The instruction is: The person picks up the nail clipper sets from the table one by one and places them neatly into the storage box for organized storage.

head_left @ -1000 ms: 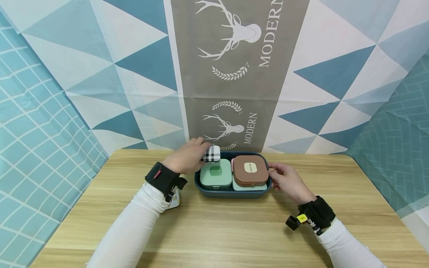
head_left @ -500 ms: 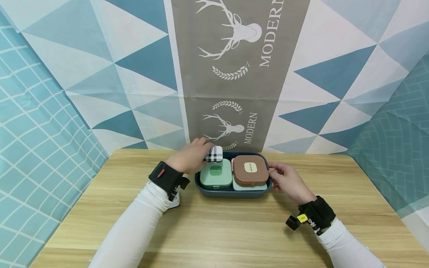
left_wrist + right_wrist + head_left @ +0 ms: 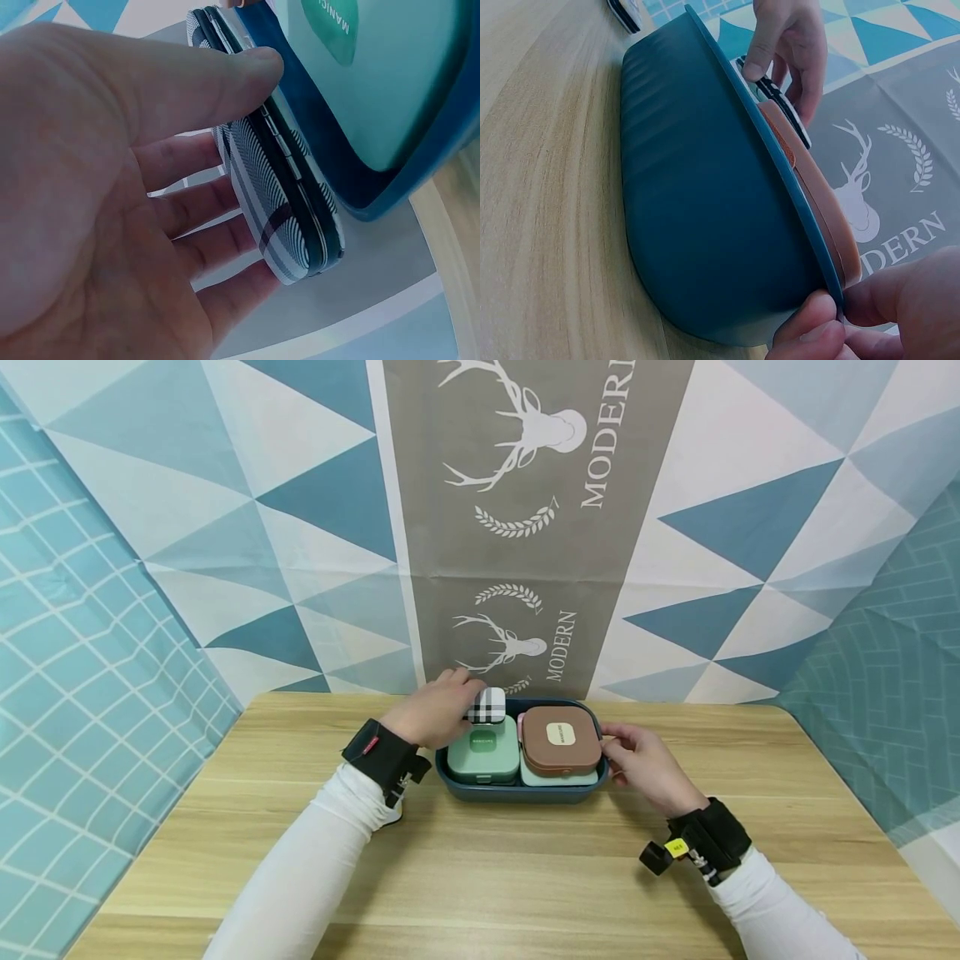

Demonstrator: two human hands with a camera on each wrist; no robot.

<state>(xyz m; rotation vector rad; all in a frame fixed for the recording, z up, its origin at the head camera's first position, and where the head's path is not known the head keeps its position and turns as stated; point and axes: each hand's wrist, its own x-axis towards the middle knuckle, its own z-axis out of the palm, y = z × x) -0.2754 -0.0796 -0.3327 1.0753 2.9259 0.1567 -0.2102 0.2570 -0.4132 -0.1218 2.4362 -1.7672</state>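
My left hand [image 3: 435,710] grips a small black-and-white plaid hinged case [image 3: 262,195] between the thumb and the fingers. It holds this case above the left back part of a dark blue bin [image 3: 517,795]. Inside the bin on the left lies a mint green case [image 3: 467,767] with lettering that reads in part as manicure. On the bin's right side a brown case [image 3: 542,753] rests atop a pale case [image 3: 558,781]. At the right end, my right hand [image 3: 648,768] pinches the bin's rim between thumb and fingers.
A white case with a dark edge [image 3: 394,815] lies on the wooden table [image 3: 525,877], mostly hidden under the left wrist. Behind the table's far edge hangs a patterned cloth [image 3: 510,552] with deer heads. A tiled blue cloth [image 3: 67,693] covers the left side.
My left hand has shifted slightly to the right with the plaid case, which now sits farther over the bin's back. My right hand stays on the rim.
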